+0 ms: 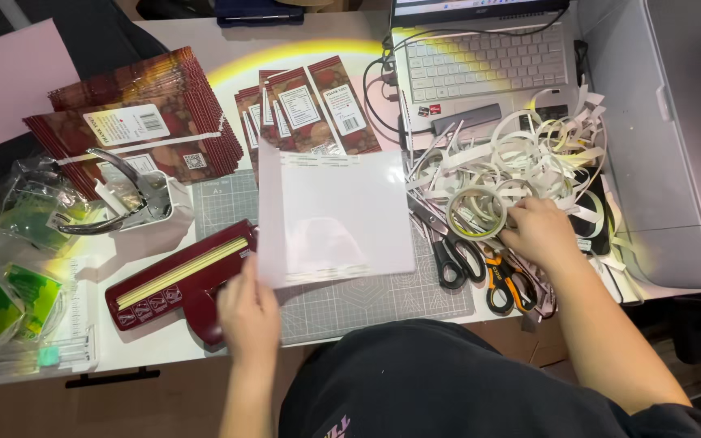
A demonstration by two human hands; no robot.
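My left hand [249, 312] holds a white sheet of paper [334, 215] by its lower left corner, lifted over a grey cutting mat [367, 304]. My right hand [541, 235] rests on a roll of double-sided tape [476, 212] at the edge of a heap of curled white paper strips [541, 154]. Below that hand lie black-handled scissors [456, 259] and orange-handled scissors [501, 284].
A dark red paper-scoring tool [180, 280] lies left of the mat. Stacks of dark red printed pouches [144, 118] and labelled cards [310, 109] sit behind. A hole punch [127, 195], plastic bags [10, 300], a white laptop [488, 69] and a grey printer [675, 138] surround the work area.
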